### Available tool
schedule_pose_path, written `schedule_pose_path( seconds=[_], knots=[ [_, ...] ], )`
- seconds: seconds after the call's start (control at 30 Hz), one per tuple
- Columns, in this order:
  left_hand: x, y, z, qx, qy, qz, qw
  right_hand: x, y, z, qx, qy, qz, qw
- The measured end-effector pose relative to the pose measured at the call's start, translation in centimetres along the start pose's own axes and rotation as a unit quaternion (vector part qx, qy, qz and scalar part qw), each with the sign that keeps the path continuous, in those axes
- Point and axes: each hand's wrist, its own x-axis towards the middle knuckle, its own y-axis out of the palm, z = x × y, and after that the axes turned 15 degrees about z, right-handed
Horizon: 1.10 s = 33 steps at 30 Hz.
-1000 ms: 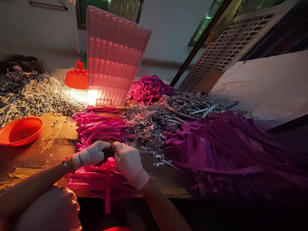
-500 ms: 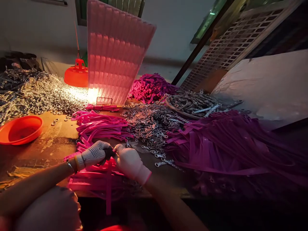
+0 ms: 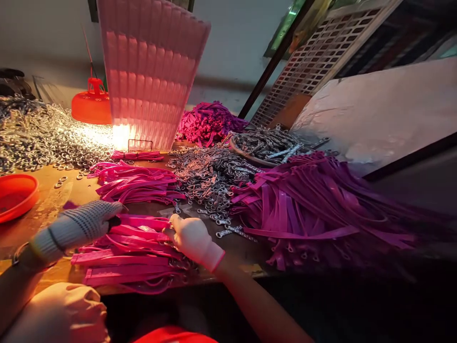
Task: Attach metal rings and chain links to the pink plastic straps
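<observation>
My left hand (image 3: 85, 223), in a white dotted glove, is closed round a small dark object (image 3: 114, 221) whose kind I cannot make out. My right hand (image 3: 194, 242), also gloved, has its fingers pinched at the right end of a pink strap (image 3: 144, 219). That strap lies level across the top of a pile of pink straps (image 3: 132, 259) between and below both hands. Metal rings show at the right ends of the piled straps. Just behind lies another bundle of pink straps (image 3: 137, 183).
Loose metal ring pieces (image 3: 210, 171) are heaped behind my right hand, purple straps (image 3: 303, 200) to the right. At left are an orange bowl (image 3: 17, 197), a lit red lamp (image 3: 92, 107) and a heap of rings (image 3: 46, 138). A pink ribbed panel (image 3: 150, 71) stands behind.
My hands, close together before, are now apart, the left one further left. The strap that hung down between them over the table edge no longer hangs there. The view has shifted right.
</observation>
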Motion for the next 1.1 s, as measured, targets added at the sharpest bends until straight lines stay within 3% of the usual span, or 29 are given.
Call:
schedule_pose_path(
  seconds=[0.1,0.17,0.23,0.27,0.37,0.43,0.5,0.6,0.77,0.83,0.93,1.03,1.1],
  knots=[
    [1.6,1.5,1.6,0.199,0.003,-0.01,0.98,1.0,0.9,-2.3,0.036,0.008,0.02,0.999],
    [2.7,3.3,1.7,0.176,0.015,0.002,0.984,2.0,1.8,-4.9,0.066,0.069,0.014,0.995],
    [3.4,4.9,1.2,0.01,0.015,0.074,0.997,3.1,2.9,-7.8,0.081,0.141,0.006,0.987],
    [3.6,5.6,0.9,-0.1,0.005,0.112,0.989,3.5,3.5,-9.2,0.086,0.166,0.007,0.982],
    [4.1,6.6,0.4,-0.376,-0.057,0.176,0.908,4.5,5.2,-11.8,0.107,0.192,0.009,0.976],
    [4.4,6.6,0.5,-0.47,-0.093,0.201,0.855,4.8,5.9,-12.5,0.126,0.18,0.002,0.976],
    [4.6,6.5,0.7,-0.513,-0.101,0.228,0.822,4.9,6.0,-12.4,0.144,0.16,-0.01,0.976],
    [4.4,6.4,0.7,-0.492,-0.084,0.242,0.832,4.8,5.5,-11.0,0.172,0.125,-0.052,0.976],
    [3.3,6.6,0.0,-0.353,-0.021,0.236,0.905,4.1,3.4,-4.5,0.265,0.006,-0.118,0.957],
    [3.1,6.7,-0.1,-0.288,0.001,0.231,0.929,3.9,2.5,-1.2,0.35,-0.085,-0.149,0.921],
    [3.3,7.1,0.4,-0.218,0.046,0.167,0.96,4.1,1.5,2.5,0.453,-0.198,-0.167,0.853],
    [3.5,7.5,0.7,-0.201,0.07,0.098,0.972,4.7,1.0,4.2,0.476,-0.209,-0.156,0.84],
    [3.4,7.5,0.6,-0.198,0.077,0.084,0.974,4.9,0.9,4.3,0.49,-0.189,-0.167,0.835]
  ],
)
